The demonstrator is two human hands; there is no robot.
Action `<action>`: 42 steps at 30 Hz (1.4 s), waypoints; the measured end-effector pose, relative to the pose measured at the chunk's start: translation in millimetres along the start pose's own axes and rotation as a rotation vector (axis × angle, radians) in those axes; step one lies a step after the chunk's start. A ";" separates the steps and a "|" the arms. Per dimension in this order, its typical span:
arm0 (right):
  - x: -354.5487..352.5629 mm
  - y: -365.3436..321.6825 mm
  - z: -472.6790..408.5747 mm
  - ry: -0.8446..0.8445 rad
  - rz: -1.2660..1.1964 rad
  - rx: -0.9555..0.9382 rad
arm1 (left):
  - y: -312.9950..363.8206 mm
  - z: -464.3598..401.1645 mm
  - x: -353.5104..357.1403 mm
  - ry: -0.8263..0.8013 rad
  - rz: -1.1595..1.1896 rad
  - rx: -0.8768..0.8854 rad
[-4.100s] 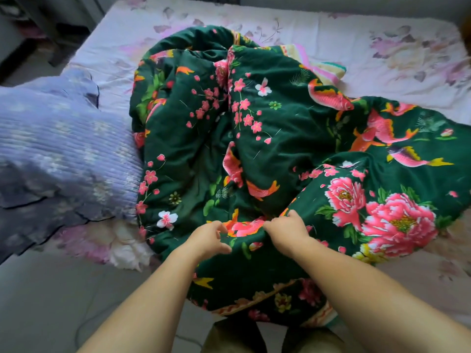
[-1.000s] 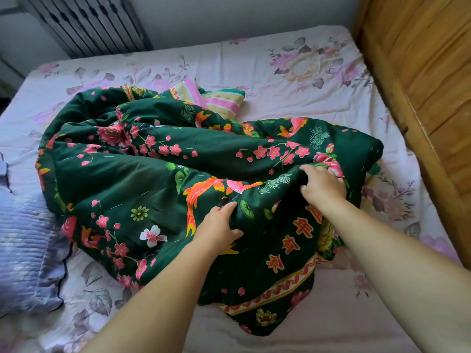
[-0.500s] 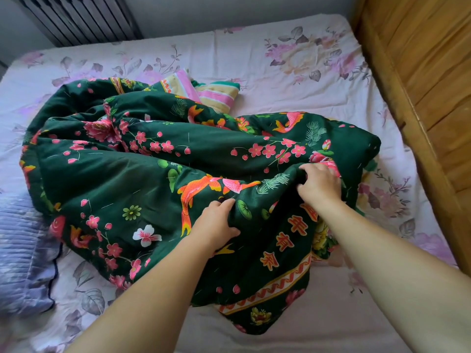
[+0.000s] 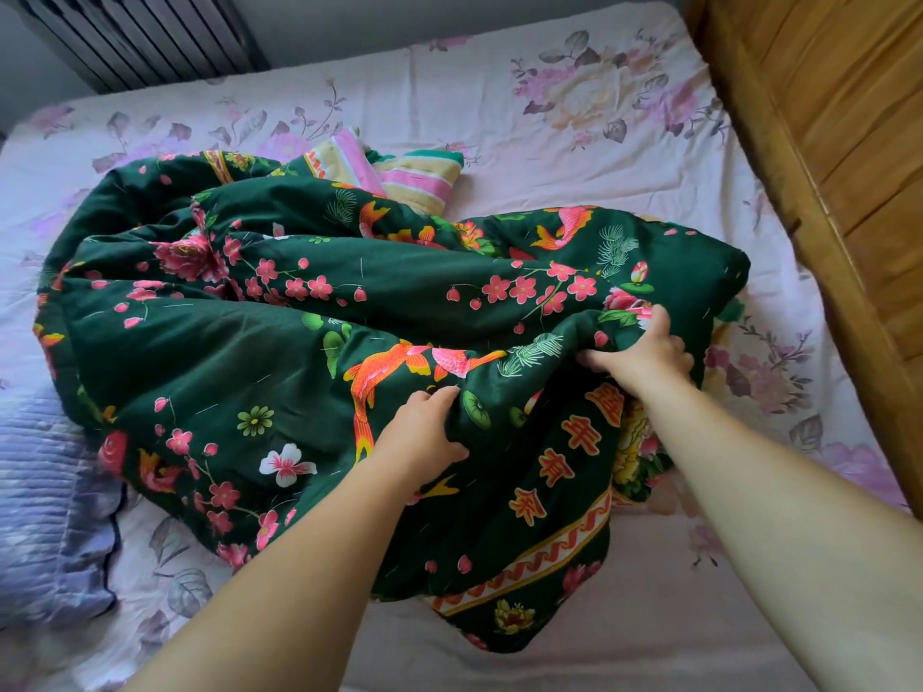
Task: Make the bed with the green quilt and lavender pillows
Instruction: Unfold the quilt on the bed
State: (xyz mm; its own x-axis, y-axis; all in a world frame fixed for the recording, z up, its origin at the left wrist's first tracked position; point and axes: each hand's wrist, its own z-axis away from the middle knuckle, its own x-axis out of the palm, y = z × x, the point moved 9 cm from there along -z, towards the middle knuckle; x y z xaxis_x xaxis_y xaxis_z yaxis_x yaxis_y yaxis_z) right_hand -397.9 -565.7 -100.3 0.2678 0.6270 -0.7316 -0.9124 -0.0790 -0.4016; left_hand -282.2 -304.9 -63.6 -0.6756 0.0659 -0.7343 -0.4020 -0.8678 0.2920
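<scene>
Bedsheet bare (far side) | both hands, left hand, right hand, fingers clutching quilt folds

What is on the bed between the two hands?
In the head view, only bunched dark green flowered quilt lies between the left hand and the right hand, with an orange fish print on it.

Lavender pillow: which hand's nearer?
Left. The left hand grips the quilt mid-bed, closer to the pillow at the left edge; the right hand grips farther right, toward the wooden board.
</scene>
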 end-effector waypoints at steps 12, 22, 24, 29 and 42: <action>-10.4 4.9 8.6 0.003 -0.012 0.087 | -0.5 9.9 -1.6 0.005 -0.013 -0.005; -1.0 6.5 17.7 -0.046 -0.221 0.066 | -8.4 21.6 1.7 0.040 0.016 -0.022; -4.1 8.4 20.5 -0.047 -0.222 0.063 | -5.4 21.4 1.8 0.038 -0.007 -0.022; -12.1 13.8 27.9 -0.058 -0.172 0.046 | 4.6 20.8 1.6 0.040 -0.060 -0.015; -30.3 -70.4 84.0 0.091 -0.439 -0.365 | 0.3 4.8 -87.4 0.418 0.623 -0.126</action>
State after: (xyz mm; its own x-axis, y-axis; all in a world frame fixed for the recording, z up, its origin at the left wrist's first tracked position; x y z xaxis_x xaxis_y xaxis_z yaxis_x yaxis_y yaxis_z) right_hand -367.7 -514.0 -3.6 0.6372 0.5937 -0.4914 -0.5483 -0.0989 -0.8304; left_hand -226.2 -308.6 3.6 -0.4538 -0.6252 -0.6349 0.0678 -0.7347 0.6750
